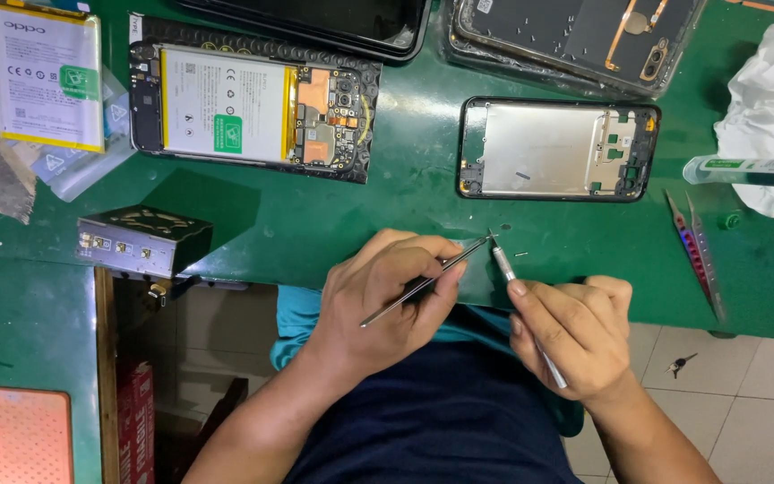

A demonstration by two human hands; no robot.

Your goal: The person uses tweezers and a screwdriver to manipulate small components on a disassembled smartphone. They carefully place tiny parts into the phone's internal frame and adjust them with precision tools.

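A green work mat [387, 211] covers the bench and carries everything else. On its far left part lies an opened phone with a white battery and bare copper-coloured circuit board [253, 106]. Right of it, apart, rests an empty black phone frame with a silver metal middle plate [557, 149]. A loose white battery pack with a yellow edge [47, 73] lies at the far left, and a small grey metal box [143, 240] sits at the mat's near edge. Crumpled white tissue [772, 99] lies at the right, with pink-handled tweezers [696, 255] below it.

The left hand [387, 300] has its fingers closed around thin silver tweezers [427, 282], whose tips point up and right. The right hand [575, 336] pinches a slim silver screwdriver [517, 296] between thumb and fingers, tip raised. Both tool tips meet at one spot on the mat just before the near edge, below the empty frame; whatever sits between them is too small to make out. A tiny screw [521, 254] lies just beside that spot.
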